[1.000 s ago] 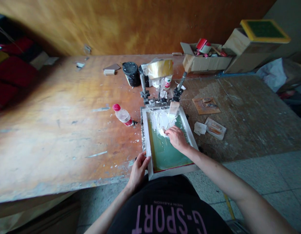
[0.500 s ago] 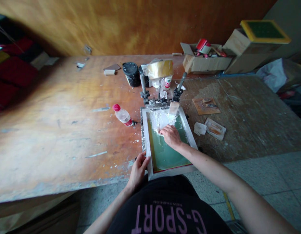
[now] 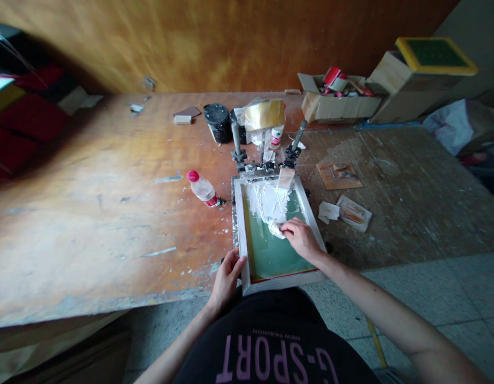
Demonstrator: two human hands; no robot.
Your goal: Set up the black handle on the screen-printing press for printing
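Observation:
A screen printing frame (image 3: 241, 226) with pale wooden sides and green mesh (image 3: 270, 258) lies in front of me, held at its far end by a clamp (image 3: 266, 166). Thick white ink (image 3: 266, 198) covers the far part of the mesh. My right hand (image 3: 301, 239) pinches a crumpled white rag (image 3: 276, 229) over the middle of the mesh, just nearer than the ink. With the thumb on top, my left hand (image 3: 228, 273) grips the frame's near left side. A wooden block (image 3: 286, 178) rests at the frame's far right corner.
Left of the frame stands a bottle with a red cap (image 3: 202, 189). Behind the clamp are a black tub (image 3: 217, 124) and a roll of yellowish tape (image 3: 266, 114). An open carton (image 3: 342, 106) sits at the back right. Ink-stained scraps (image 3: 354, 213) lie to the right.
My right hand has moved right and toward me, drawing the rag away from the edge of the white ink. My left hand keeps its place on the frame.

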